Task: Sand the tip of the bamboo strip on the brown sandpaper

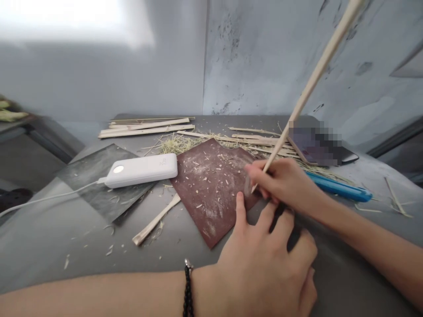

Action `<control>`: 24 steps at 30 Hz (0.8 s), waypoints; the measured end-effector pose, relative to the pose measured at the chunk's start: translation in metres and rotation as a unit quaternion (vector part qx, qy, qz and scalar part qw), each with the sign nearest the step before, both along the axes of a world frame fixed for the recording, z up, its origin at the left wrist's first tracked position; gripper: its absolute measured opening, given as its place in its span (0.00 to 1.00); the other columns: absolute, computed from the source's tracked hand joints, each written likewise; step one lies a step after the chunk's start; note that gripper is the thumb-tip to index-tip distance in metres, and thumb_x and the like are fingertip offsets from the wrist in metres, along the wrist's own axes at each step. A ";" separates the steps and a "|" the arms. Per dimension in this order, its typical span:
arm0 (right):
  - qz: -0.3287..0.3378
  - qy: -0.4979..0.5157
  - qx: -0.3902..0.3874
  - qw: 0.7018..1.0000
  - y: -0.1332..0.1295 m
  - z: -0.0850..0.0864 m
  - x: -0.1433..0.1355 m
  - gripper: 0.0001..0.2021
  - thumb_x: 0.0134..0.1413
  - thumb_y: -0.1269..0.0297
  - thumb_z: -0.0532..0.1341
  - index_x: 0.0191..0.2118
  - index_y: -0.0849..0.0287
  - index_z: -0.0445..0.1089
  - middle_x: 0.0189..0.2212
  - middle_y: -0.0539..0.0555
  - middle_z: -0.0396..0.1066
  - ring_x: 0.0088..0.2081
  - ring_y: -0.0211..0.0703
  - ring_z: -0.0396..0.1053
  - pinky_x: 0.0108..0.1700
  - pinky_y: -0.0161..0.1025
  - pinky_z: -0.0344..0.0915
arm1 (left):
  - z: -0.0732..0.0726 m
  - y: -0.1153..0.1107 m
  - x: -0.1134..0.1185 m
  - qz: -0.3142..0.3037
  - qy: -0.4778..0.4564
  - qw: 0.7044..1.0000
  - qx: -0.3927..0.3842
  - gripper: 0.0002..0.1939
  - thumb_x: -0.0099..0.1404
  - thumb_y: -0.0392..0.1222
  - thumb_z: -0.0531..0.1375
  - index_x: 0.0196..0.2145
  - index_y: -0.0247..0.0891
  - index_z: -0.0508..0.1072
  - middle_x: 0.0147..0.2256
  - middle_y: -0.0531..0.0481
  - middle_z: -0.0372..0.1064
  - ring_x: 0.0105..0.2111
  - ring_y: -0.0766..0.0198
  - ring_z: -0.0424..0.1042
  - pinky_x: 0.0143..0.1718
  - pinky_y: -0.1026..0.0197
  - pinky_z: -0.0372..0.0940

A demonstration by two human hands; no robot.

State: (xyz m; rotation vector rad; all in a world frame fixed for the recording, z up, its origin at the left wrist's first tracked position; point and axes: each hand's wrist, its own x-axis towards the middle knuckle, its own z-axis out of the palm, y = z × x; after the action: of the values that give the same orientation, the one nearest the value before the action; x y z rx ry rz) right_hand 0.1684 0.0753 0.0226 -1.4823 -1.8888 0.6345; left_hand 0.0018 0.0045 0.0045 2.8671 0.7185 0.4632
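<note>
A long, thin, pale wooden stick (307, 94) slants up to the right from my right hand (291, 182), which is closed around its lower part. Its lower tip meets the right side of a brown sheet of sandpaper (211, 189), where the paper is smeared by motion. My left hand (264, 259) is open, fingers spread and palm down, just below the right hand. Its outstretched finger presses the sheet's lower right edge. Pale wood chips and dust lie across the sandpaper. The fingertips of my right hand partly hide the sheet's right corner.
A white power bank (145, 169) with a cable rests on a dark grey sheet (99, 169) at left. Wood strips (148, 127) and shavings (181, 143) line the table's back. A blurred phone (313, 145) and a blue-handled tool (340, 187) lie right. One strip (157, 220) lies in front.
</note>
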 end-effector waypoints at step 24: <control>-0.024 -0.028 0.004 0.999 0.001 0.000 0.000 0.26 0.69 0.47 0.56 0.20 0.53 0.63 0.14 0.46 0.64 0.19 0.38 0.62 0.27 0.40 0.57 | 0.001 -0.001 0.000 0.002 0.002 1.000 0.007 0.20 0.80 0.50 0.50 0.61 0.41 0.70 0.65 0.40 0.66 0.70 0.42 0.59 0.67 0.16 0.57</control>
State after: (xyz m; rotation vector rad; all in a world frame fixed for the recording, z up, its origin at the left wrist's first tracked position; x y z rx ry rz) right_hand 0.1685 0.0763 0.0223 -1.5500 -1.8895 0.5690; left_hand 0.0019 0.0039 0.0060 2.8816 0.7235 0.4654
